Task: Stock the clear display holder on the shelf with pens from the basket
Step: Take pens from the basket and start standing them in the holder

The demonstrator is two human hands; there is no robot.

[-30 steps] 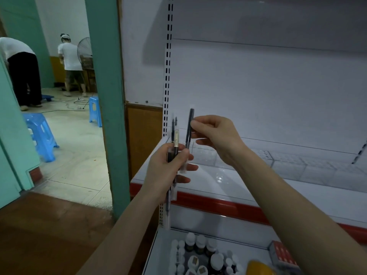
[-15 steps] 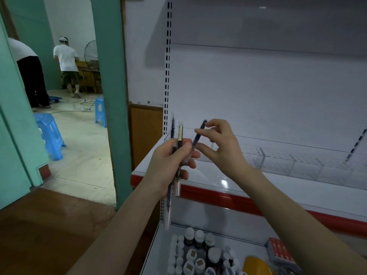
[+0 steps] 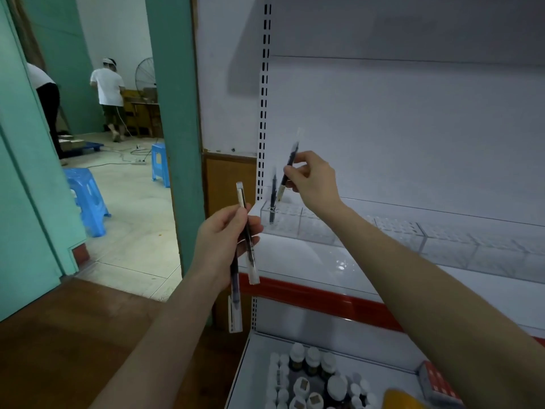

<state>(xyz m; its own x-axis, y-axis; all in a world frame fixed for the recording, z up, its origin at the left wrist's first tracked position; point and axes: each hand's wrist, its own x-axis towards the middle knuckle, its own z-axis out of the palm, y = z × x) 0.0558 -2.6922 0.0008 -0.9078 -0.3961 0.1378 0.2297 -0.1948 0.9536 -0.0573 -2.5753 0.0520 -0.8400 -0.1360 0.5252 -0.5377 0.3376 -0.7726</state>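
We're at a tall white metal shelving unit [image 3: 413, 128] beside a teal painted pillar [image 3: 174, 113], with a tiled back room and blue plastic stools [image 3: 88, 199] off to the left. The white shelf with the red front strip [image 3: 324, 261] carries the long clear plastic display holder [image 3: 312, 228], split into compartments, set along the back.

Right hand [image 3: 314, 180] is up over the holder's left end, thumb and fingertips pinching a slim dark pen [image 3: 290, 160] near its middle, nothing else in that hand. Here's the relation that matters: the pen's long axis is tilted, top leaning up and right, pale lower end aimed down and left at the leftmost compartment, close above the rim and not yet inside as far as I can tell. One upright black pen [image 3: 273, 196] stands in that compartment, just left of the incoming tip. I'd judge the drop wants the pen brought nearer vertical.

Left hand [image 3: 221, 240] sits lower, out in front of the shelf edge, fingers curled round two clear-sleeved dark pens [image 3: 235, 293], roughly upright. So the right hand is the nearer to the holder.

The basket isn't in view. On the lower shelf stand small capped bottles [image 3: 309, 367]. Their labels are too small to read, and nothing on the pens is legible.
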